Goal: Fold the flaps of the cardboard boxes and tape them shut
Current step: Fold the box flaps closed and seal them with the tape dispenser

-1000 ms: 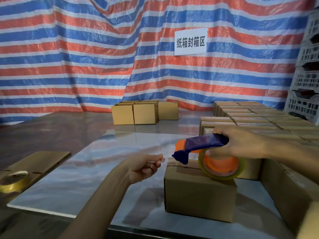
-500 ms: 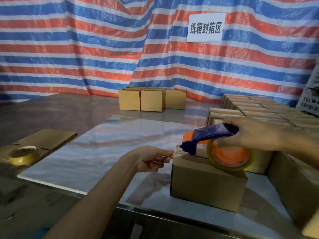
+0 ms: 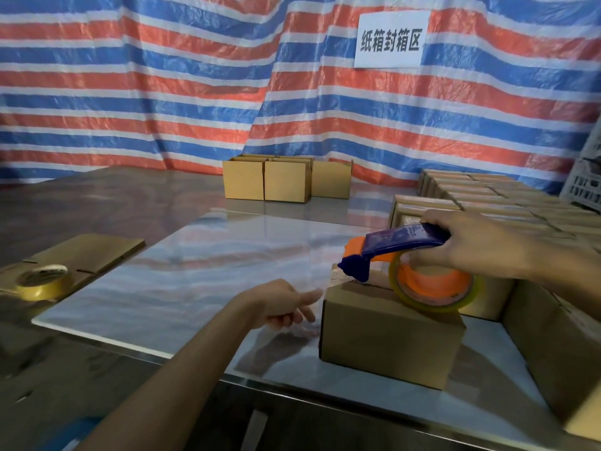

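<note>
Right hand [image 3: 471, 245]: your fingers are wrapped round the blue handle of the dispenser [image 3: 403, 239], a firm hold. Its roll [image 3: 432, 291] rests on top of the box [image 3: 390, 336], towards the right side; the blue nose points down at the top's left end, near the seam.

Left hand [image 3: 281, 304]: index finger stretched out to the box's upper left edge, other fingers loosely curled. A glossy strip of clear tape shows between nose and fingertip. The hand is blurred, so I cannot tell whether you pinch the tape or only touch it.

The box stands flaps down on the pale table [image 3: 195, 275], near its front edge. Just to its right, more boxes are packed in rows [image 3: 487, 196]. Three boxes [image 3: 283, 185] stand at the far edge, well apart.

Far left: spare roll [image 3: 42, 283] on flat cardboard [image 3: 87, 252]. Behind: striped tarp [image 3: 162, 92], white sign [image 3: 390, 39].
</note>
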